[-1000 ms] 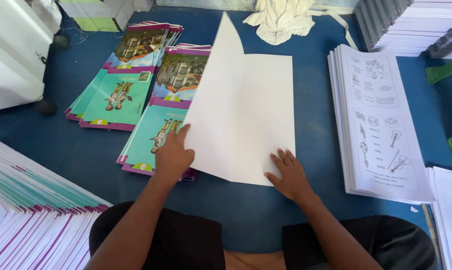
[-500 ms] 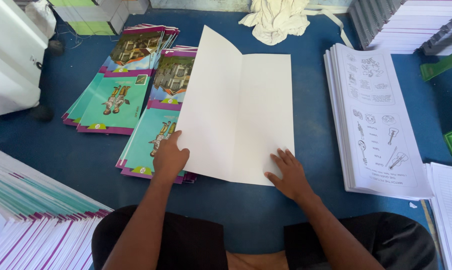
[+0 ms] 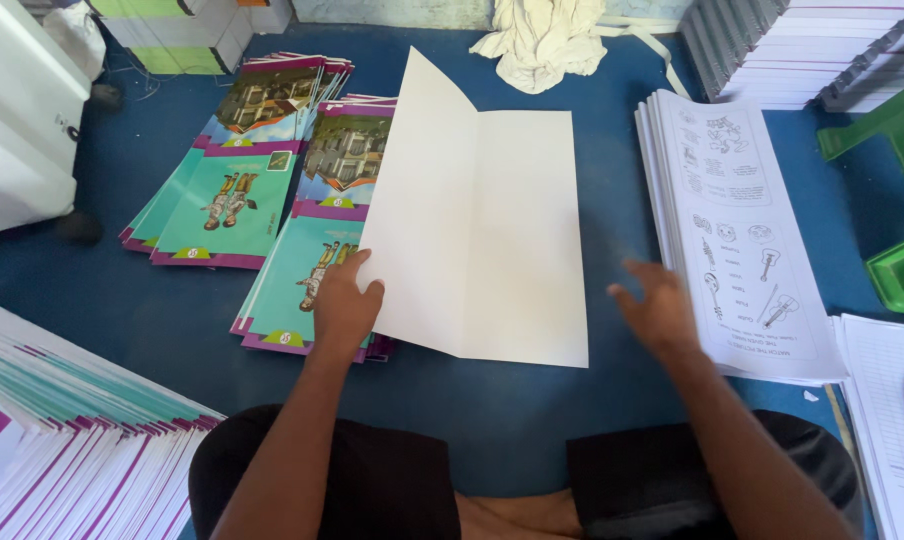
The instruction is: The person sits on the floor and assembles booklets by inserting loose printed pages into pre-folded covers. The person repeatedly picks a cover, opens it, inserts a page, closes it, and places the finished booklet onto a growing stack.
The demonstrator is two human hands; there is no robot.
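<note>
Fingers (image 3: 357, 275) flat on white sheet (image 3: 482, 230)

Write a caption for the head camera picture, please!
Left hand presses a folded white sheet; right hand hovers beside printed pages.

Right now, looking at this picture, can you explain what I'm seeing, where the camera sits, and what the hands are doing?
There is no machine here. The picture comes from a camera worn on a person's head, looking down at their own two bare hands and their lap as they sit on a blue floor.

The left hand rests open on the lower left corner of a big white folded sheet; that flap stands slightly raised along the crease. The right hand is open in the air, blurred, between the sheet and a stack of printed worksheets. Neither hand has a grip on anything.

Left of the sheet lie piles of teal and purple book covers. A white cloth lies at the top.
</note>
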